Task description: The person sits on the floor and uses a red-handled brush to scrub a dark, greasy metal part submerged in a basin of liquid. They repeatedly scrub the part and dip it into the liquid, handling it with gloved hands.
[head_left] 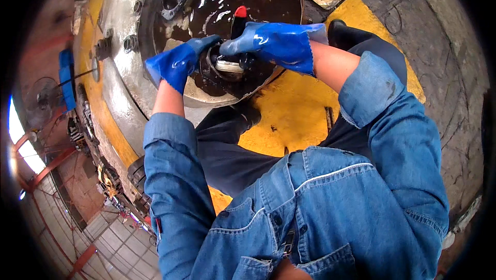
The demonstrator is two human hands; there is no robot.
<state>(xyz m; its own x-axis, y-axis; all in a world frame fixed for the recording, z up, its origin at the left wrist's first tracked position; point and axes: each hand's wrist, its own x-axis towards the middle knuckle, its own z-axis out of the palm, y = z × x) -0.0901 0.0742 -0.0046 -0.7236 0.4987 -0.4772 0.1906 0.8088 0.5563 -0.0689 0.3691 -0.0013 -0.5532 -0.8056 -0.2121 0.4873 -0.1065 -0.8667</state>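
Both my hands wear blue rubber gloves over a wide round basin point(199, 96) of dark, oily liquid. My left hand point(178, 62) is closed on the left edge of a dark, round, hollow metal part point(211, 73). Fingers of my right hand point(274, 45) wrap a tool with a black, red-tipped handle point(239, 20), whose other end is hidden. A pale, ridged piece point(228, 66) shows inside the round part's opening, below my right fingers; whether it belongs to the tool I cannot tell.
More dark metal parts point(173, 2) lie in the basin. Small ring-shaped fittings point(130, 43) rest on the metal surface left of it. Beneath my legs is a yellow floor patch point(289, 109). A standing fan point(44, 94) is at the far left.
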